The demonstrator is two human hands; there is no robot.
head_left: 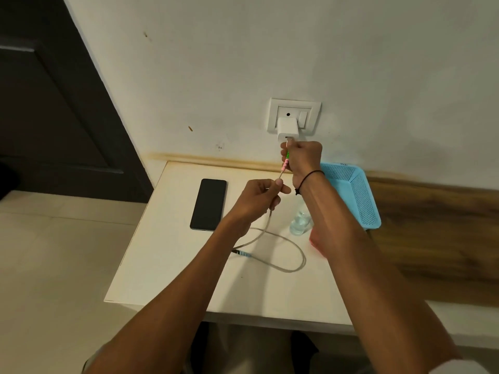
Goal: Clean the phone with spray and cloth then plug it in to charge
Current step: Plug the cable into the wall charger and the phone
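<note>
Right hand (302, 157) grip pinches cable (280, 261) plug just under charger (287, 129) to seat it; left hand (259, 195) grip below clamps slack.

Both bare forearms stretched forward and up. Right hand (302, 160) raised highest, knuckles toward the camera, fingers curled tight around something thin — a black cord band around the wrist. Left hand (259, 197) lower and just beside it, thumb and forefinger pinched together, remaining fingers folded under.
</note>
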